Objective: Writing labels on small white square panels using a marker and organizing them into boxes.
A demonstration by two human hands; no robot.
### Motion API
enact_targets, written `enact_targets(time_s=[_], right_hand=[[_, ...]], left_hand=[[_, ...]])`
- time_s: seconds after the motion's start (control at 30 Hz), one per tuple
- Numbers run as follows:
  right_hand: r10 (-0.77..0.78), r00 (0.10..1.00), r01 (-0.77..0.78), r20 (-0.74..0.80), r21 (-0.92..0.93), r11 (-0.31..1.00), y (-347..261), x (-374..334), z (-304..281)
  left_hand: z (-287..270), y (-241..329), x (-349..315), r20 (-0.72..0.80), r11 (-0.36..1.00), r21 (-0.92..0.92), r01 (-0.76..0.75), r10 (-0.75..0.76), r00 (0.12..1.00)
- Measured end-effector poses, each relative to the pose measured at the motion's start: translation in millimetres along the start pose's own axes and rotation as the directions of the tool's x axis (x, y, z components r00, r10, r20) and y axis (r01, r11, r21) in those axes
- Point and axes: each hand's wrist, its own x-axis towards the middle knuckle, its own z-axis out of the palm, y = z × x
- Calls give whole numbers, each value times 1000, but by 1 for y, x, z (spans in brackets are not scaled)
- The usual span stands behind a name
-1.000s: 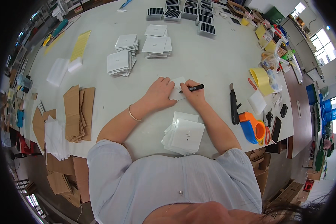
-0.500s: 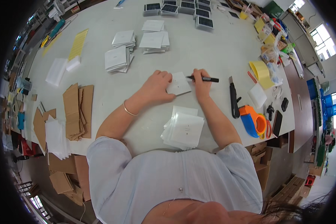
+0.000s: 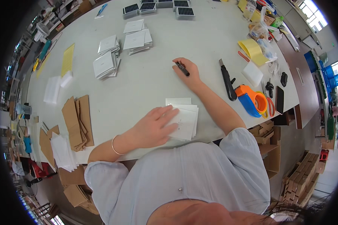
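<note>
My left hand (image 3: 156, 126) lies over a loose stack of thin white square sleeves (image 3: 187, 125) near the table's front edge. Its fingers are spread on the uppermost piece, which bears small dark marks, and they cover its left part. My right hand (image 3: 189, 74), farther away over the table, is closed around a black marker pen (image 3: 182, 69). The pen slants across the curled fingers and touches no sleeve. Farther left stand several piles of similar white squares, among them one pile (image 3: 105, 64) and another pile (image 3: 138, 39).
On the right lie a black utility knife (image 3: 227, 80), an orange and blue tape dispenser (image 3: 251, 100), scissors (image 3: 270, 107) and a phone (image 3: 279, 99). Folded brown cardboard (image 3: 78, 122) and white sheets (image 3: 63, 152) lie left. Boxes with dark striped tops (image 3: 185, 13) stand at the back.
My left hand has come from the white square at mid-table back to the near stack. My right hand has moved away from that square, keeping the marker. The view has shifted.
</note>
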Motion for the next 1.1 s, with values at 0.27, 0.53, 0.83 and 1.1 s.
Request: enact_targets(time_s=[0.27,0.53,0.83,1.1], right_hand=[[-244,936,350,253,-747,566,17,-19,-78],[-111,955,237,275,-483,843,-19,-36,-81],[-229,784,337,576,-86,938,-48,-72,-52],[67,787,-51,613,-44,998,-39,-56,-52]], left_hand=[[32,27,-8,-26,972,237,5,1,1000],[54,19,-3,-142,960,264,96,-60,988],[51,26,-1,-95,950,288,120,-96,991],[37,13,16,-36,951,277,135,-130,991]])
